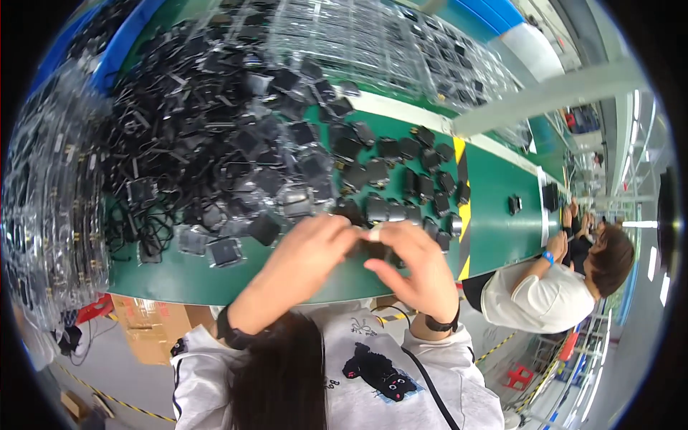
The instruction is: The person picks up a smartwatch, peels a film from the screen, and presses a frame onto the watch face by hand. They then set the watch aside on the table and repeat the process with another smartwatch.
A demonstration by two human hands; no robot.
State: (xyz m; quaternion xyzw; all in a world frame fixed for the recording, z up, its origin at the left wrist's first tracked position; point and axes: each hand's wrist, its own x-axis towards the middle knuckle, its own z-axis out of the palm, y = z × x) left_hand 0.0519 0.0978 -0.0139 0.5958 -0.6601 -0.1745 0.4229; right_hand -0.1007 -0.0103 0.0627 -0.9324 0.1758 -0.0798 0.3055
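Note:
My left hand (304,251) and my right hand (419,265) meet above the near edge of the green table (179,281). Their fingertips come together in a pinch, and a white wrap (373,235) shows at my right index fingertip. Whatever they hold is mostly hidden; something dark shows beneath the fingers. Just beyond them lie several small black blocks (377,172), some with gold-coloured metal bits. Close to my left hand is a black square piece in a clear bag (225,251).
A big heap of bagged black pieces and cables (193,136) covers the table's left. Stacked clear plastic trays (57,193) stand at far left, more trays (344,36) at the back. Yellow-black tape (464,208) crosses the table. A person in white (537,297) works at right.

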